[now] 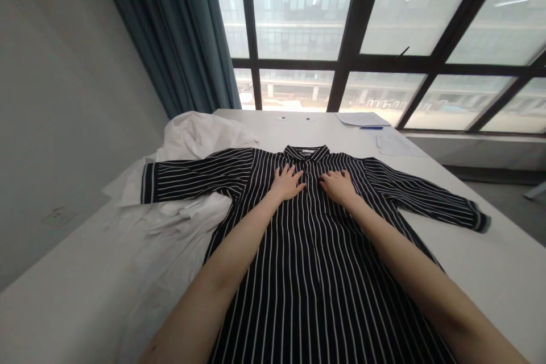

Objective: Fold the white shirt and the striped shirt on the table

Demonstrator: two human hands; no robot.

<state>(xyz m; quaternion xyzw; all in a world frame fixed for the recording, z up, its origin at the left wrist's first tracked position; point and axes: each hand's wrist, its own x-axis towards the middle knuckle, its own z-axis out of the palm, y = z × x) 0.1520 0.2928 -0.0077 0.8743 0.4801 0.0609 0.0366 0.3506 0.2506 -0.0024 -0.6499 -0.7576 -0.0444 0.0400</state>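
Observation:
A black shirt [298,273] with white stripes lies spread out, front up, its collar toward the window and both sleeves stretched sideways. My left hand [287,183] rests on the upper chest, left of the button line, with its fingers spread. On the other side of that line, my right hand [338,186] lies on the cloth, palm down, its fingers slightly bent. Neither hand visibly grips any fabric. The shirt's lower end runs out of view at the bottom.
Crumpled white cloth [191,133] lies under and beside the shirt's left sleeve. Papers [360,119] and a blue pen [371,128] are at the white table's [482,278] far right. A wall, a dark curtain [179,40] and large windows border the table.

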